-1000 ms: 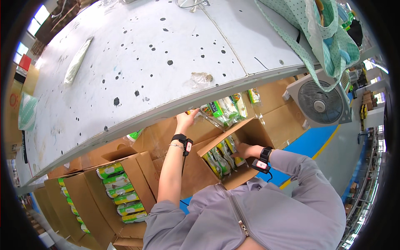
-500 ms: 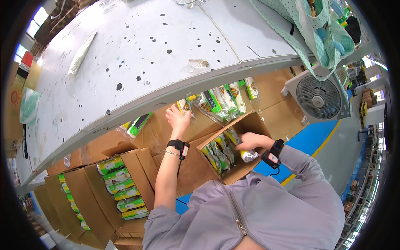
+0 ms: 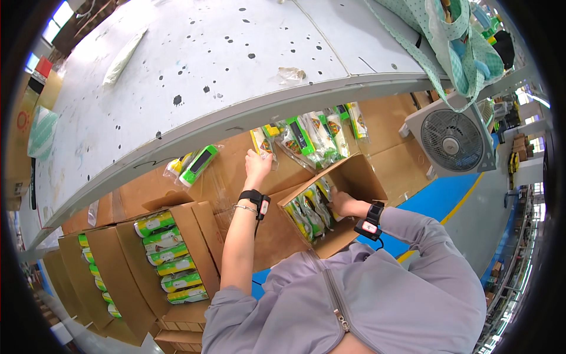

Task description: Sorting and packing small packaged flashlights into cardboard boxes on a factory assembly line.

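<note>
My left hand pinches the near end of a yellow-and-white plastic-wrapped packet, which lies on cardboard just below the table edge. Inside an open carton my right hand is closed at the right end of a row of similar green, yellow and white packets. Its fingers curl over the last packet and are partly hidden. More bagged packets lie beyond the carton, several with green parts. A green-and-white one with a dark panel lies left of my left hand.
A white table with dark spots spans the far side. Cartons with stacked green packets stand at the left. A grey box fan is at the right, below a dotted green bag. Blue floor shows at right.
My left hand has closed on the near end of the yellow-and-white packet. My right hand has shifted left in the carton, bringing its packet up against the row.
</note>
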Available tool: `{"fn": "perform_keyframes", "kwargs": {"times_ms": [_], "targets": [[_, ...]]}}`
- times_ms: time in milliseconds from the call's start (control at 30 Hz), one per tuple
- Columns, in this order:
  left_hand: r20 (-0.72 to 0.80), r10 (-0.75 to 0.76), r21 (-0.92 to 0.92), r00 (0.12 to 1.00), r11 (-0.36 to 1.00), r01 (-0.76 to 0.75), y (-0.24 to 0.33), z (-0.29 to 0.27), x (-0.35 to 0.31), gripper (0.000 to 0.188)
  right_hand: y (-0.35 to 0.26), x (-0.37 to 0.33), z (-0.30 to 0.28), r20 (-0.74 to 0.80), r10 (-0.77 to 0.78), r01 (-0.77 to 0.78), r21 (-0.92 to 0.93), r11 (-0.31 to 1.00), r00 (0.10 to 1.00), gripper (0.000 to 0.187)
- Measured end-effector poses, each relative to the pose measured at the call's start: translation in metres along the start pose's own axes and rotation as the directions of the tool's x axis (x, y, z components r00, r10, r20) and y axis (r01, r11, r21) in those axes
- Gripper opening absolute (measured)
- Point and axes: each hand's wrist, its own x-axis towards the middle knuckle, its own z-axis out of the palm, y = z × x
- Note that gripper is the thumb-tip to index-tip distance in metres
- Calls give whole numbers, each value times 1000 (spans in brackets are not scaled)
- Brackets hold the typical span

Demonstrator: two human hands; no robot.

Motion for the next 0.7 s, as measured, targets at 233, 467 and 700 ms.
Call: {"fn": "perform_keyframes", "kwargs": {"times_ms": [233,467,700], "targets": [[29,-4,-32,1000,999,5,-2,9,6,68,25,13,32,-201,-112,133,94,987,973,55],[15,-36,-32,999,999,36,-17,14,17,71,-7,2,-31,279,9,46,-191,981,960,55],[2,-2,-22,1000,1000,2,-14,-3,6,65,18,24,-2,209,-169,219,-240,946,963,44]]}}
